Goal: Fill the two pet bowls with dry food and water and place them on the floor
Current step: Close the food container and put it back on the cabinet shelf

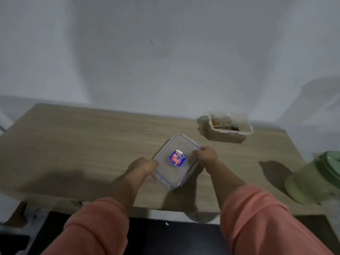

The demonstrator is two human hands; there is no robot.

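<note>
Hands, left [145, 165] and right [205, 155], grip one lidded container [175, 161]; one open container [229, 126] beyond.

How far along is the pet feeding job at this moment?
Early. Done: the food container sits open on the table, dry food inside. In hand: left hand and right hand hold its lid above the table. Left: no filled bowl is visible; the green items are too blurred to judge.
</note>
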